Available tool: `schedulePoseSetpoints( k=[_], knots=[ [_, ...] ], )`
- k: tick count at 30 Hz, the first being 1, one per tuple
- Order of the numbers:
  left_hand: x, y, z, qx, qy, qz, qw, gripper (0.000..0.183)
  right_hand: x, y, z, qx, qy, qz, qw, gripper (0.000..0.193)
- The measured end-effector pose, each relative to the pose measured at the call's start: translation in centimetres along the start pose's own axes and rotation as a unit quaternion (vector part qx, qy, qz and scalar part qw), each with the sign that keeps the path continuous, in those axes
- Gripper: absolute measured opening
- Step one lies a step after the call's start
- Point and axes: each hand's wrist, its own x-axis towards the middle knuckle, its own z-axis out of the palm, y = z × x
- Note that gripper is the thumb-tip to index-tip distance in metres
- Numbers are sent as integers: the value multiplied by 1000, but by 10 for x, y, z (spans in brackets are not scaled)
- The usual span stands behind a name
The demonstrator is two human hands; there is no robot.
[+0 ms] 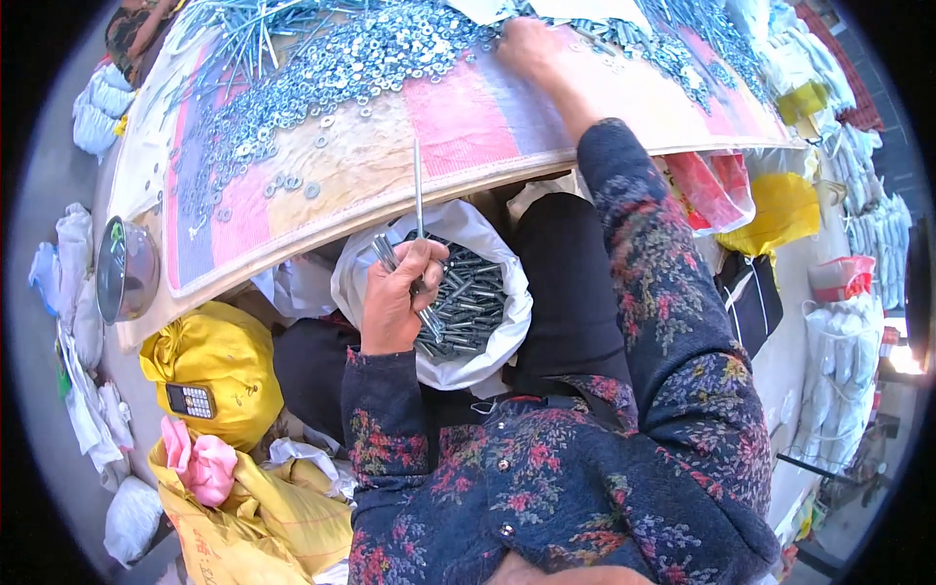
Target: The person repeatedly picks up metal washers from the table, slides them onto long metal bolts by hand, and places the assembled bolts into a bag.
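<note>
My left hand is closed around several metal rods. One thin rod stands up from its fingertips, toward the table edge. Below that hand, between my knees, an open white bag holds many dark threaded metal pieces. My right arm reaches across the table, and my right hand bends its fingers down at the far heap, beside pale sheets. Whatever its fingertips pinch is hidden. Loose washers spread over the striped cloth to the left of that hand.
Long thin rods lie at the table's far left. A metal bowl sits by the left corner. A yellow bundle bearing a calculator is left of my legs. White packed bags line the right side.
</note>
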Motion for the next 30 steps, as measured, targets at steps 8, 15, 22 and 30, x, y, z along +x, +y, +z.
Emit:
schedulePoseSetpoints(
  k=[8,15,22,30],
  knots=[
    [-3,6,8,44,0,39,998,24,-86,-56,-60,763,-269,77,583,20],
    [-9,3,1,82,14,75,994,22,-123,-81,-71,793,-206,69,569,21],
    [-24,10,-8,129,20,75,989,19,-138,-106,-67,801,-228,52,551,19],
    [-35,30,-33,87,123,170,974,16,-166,-195,-94,637,-399,-13,659,20]
  ],
)
